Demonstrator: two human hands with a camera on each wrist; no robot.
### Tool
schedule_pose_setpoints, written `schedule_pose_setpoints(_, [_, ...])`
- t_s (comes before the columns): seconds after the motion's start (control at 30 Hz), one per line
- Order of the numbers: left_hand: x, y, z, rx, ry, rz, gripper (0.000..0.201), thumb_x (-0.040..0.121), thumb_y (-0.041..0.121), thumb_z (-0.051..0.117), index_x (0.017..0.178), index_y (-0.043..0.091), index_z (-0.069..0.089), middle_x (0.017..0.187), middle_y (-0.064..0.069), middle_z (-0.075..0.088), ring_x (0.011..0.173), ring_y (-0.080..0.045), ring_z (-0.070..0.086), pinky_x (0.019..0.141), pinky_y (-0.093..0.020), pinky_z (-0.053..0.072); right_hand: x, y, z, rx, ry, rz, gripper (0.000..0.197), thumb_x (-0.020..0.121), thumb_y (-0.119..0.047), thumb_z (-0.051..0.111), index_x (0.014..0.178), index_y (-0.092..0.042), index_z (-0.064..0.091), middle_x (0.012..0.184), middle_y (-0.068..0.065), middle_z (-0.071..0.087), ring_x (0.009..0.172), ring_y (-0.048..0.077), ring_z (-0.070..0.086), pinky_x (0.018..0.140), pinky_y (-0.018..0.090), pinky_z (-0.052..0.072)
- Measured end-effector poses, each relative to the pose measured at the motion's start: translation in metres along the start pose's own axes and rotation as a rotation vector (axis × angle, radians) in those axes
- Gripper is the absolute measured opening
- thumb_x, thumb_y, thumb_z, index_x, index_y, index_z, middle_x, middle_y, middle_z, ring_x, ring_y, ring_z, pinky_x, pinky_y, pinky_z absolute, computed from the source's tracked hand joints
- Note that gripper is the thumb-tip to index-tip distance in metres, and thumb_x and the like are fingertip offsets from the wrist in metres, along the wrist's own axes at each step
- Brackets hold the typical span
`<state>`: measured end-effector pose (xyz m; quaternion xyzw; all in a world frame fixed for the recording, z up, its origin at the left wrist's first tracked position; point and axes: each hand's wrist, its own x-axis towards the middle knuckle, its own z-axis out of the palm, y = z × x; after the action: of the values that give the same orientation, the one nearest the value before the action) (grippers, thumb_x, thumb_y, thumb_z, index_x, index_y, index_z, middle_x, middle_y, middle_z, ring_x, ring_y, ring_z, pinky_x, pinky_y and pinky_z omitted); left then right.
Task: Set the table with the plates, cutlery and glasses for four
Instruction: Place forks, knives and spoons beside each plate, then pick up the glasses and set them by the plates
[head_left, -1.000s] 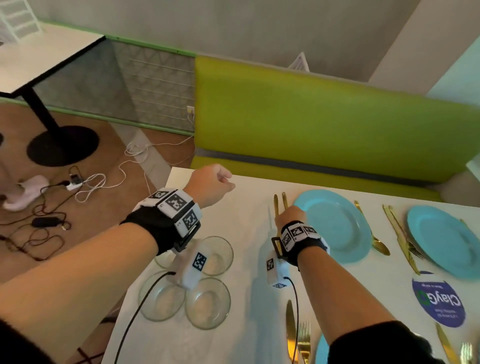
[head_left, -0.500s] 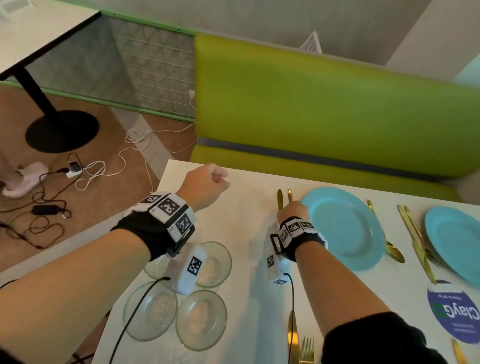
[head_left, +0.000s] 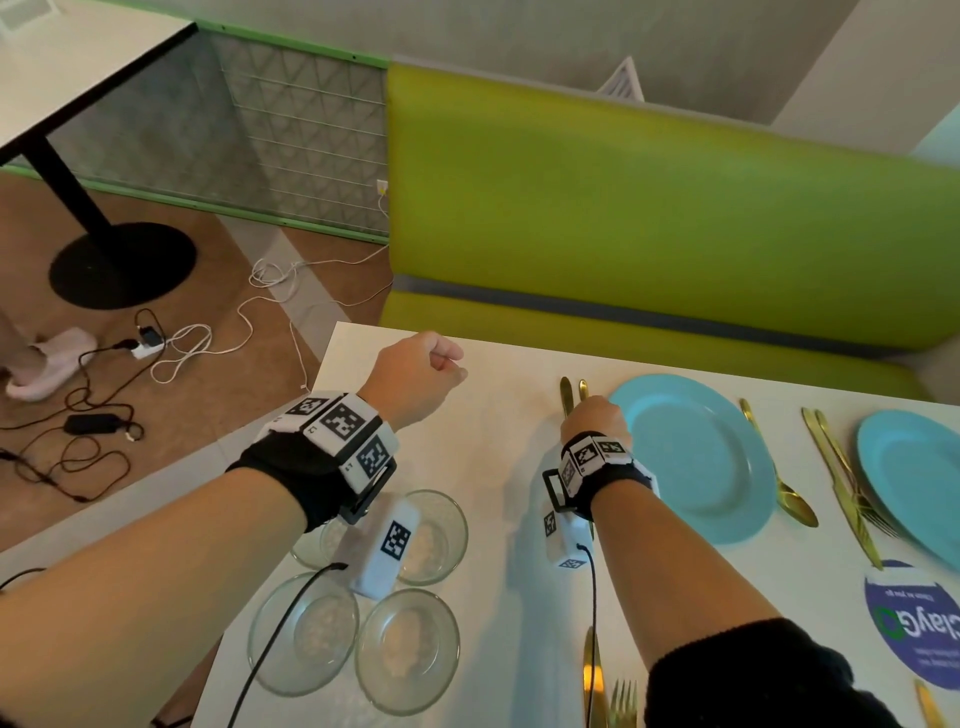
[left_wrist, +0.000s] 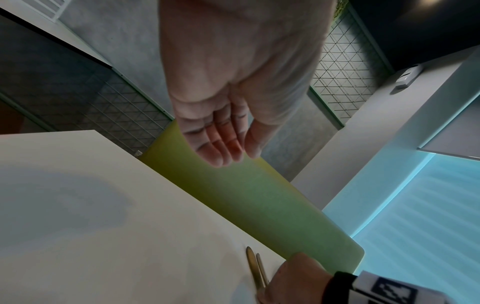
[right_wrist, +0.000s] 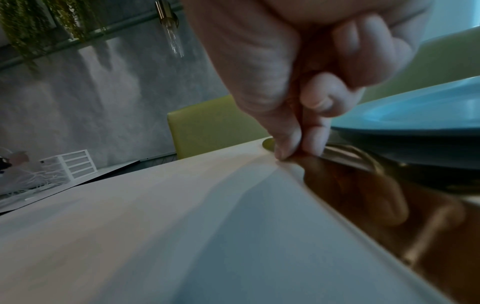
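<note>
The right hand (head_left: 592, 418) covers most of the gold cutlery pair (head_left: 571, 396) lying on the white table (head_left: 498, 447) just left of the far turquoise plate (head_left: 691, 457); only the two rounded handle ends show beyond the knuckles. From the right wrist, thumb and forefinger (right_wrist: 288, 142) press together, pinching the shiny gold metal against the tabletop, with the other fingers curled; the blade near the lens is blurred. The left hand (head_left: 415, 379) hangs above the table's far left corner, holding nothing, its fingers (left_wrist: 221, 144) loosely bent and close together. Three clear round glass dishes (head_left: 405, 649) sit near the left edge, partly hidden by the wrist camera. A second smooth turquoise plate (head_left: 914, 473) is cut off at right, with a gold spoon (head_left: 779, 467) and more gold cutlery (head_left: 841, 478) lying between the plates.
</note>
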<state>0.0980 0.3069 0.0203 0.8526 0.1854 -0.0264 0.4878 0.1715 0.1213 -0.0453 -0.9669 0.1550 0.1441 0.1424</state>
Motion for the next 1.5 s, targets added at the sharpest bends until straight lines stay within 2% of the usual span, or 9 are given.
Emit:
schedule_pose_setpoints(0.73, [-0.007,-0.007,-0.002,-0.025,0.018,-0.012,0.012,0.088,0.019,0.06,0.1,0.017,0.061,0.077,0.012,0.051,0.087,-0.018,0.054,0.09,-0.038,0.052,-0.002,0.006,-0.002,-0.049,0.02,-0.018,0.025,0.096,-0.009,0.043,0.109,-0.002,0.063,0.111,0.013,0.066,0.103,0.028,0.064,0.082,0.035,0.052])
schedule_pose_setpoints(0.97, [-0.031,0.002,-0.006,-0.031,0.009,0.033,0.015,0.089,0.02,0.06,0.103,0.017,0.062,0.079,0.013,0.051,0.088,-0.018,0.054,0.09,-0.038,0.051,-0.025,0.019,-0.028,0.004,0.059,-0.052,0.024,0.094,-0.008,0.043,0.104,-0.001,0.064,0.109,0.014,0.067,0.102,0.03,0.064,0.081,0.035,0.051])
schedule_pose_setpoints(1.03, [-0.045,0.006,-0.006,-0.05,-0.003,0.051,0.011,0.088,0.019,0.06,0.099,0.019,0.061,0.079,0.011,0.053,0.088,-0.019,0.055,0.088,-0.037,0.052,-0.037,0.03,-0.038,-0.03,0.052,-0.078,0.022,0.093,-0.009,0.045,0.101,-0.002,0.064,0.106,0.013,0.067,0.098,0.027,0.064,0.075,0.032,0.049])
schedule_pose_setpoints(1.1, [-0.064,0.009,-0.006,-0.064,-0.022,0.074,0.008,0.088,0.019,0.061,0.096,0.02,0.06,0.082,0.007,0.055,0.087,-0.019,0.056,0.088,-0.038,0.052,-0.054,0.044,-0.045,-0.082,0.038,-0.108,0.018,0.093,-0.014,0.047,0.096,-0.006,0.063,0.092,0.009,0.066,0.087,0.024,0.061,0.066,0.027,0.041])
schedule_pose_setpoints(1.13, [-0.074,0.009,-0.005,-0.066,-0.034,0.088,0.009,0.088,0.019,0.061,0.097,0.02,0.061,0.084,0.005,0.057,0.088,-0.019,0.056,0.089,-0.038,0.052,-0.065,0.051,-0.047,-0.101,0.027,-0.118,0.018,0.093,-0.016,0.047,0.094,-0.007,0.063,0.087,0.009,0.063,0.086,0.025,0.06,0.066,0.027,0.038])
schedule_pose_setpoints(1.23, [-0.11,0.01,-0.004,-0.064,-0.086,0.133,0.01,0.089,0.019,0.06,0.099,0.019,0.061,0.09,0.002,0.06,0.088,-0.018,0.058,0.089,-0.036,0.052,-0.104,0.069,-0.046,-0.161,0.009,-0.155,0.025,0.095,-0.017,0.042,0.091,-0.005,0.064,0.094,0.008,0.062,0.094,0.024,0.062,0.069,0.025,0.043])
schedule_pose_setpoints(1.3, [-0.137,0.007,-0.002,-0.081,-0.129,0.147,0.008,0.089,0.019,0.06,0.097,0.02,0.059,0.089,0.003,0.06,0.087,-0.017,0.059,0.084,-0.033,0.053,-0.132,0.081,-0.037,-0.128,-0.029,-0.193,0.028,0.094,-0.022,0.046,0.105,-0.006,0.067,0.109,0.009,0.066,0.104,0.024,0.062,0.083,0.028,0.05])
schedule_pose_setpoints(1.37, [-0.165,0.0,0.001,-0.1,-0.18,0.143,0.007,0.089,0.019,0.059,0.096,0.021,0.059,0.089,0.004,0.06,0.082,-0.014,0.06,0.072,-0.024,0.052,-0.159,0.091,-0.025,-0.051,-0.085,-0.221,0.029,0.091,-0.027,0.056,0.109,-0.009,0.069,0.115,0.007,0.067,0.111,0.023,0.06,0.095,0.031,0.048])
schedule_pose_setpoints(1.5, [-0.212,-0.025,0.008,-0.057,-0.306,0.118,0.007,0.089,0.019,0.058,0.096,0.019,0.057,0.089,0.002,0.062,0.069,-0.008,0.059,0.058,-0.016,0.048,-0.207,0.101,-0.002,0.041,-0.12,-0.211,0.023,0.085,-0.028,0.065,0.104,-0.016,0.07,0.115,0.0,0.067,0.11,0.016,0.06,0.095,0.024,0.046])
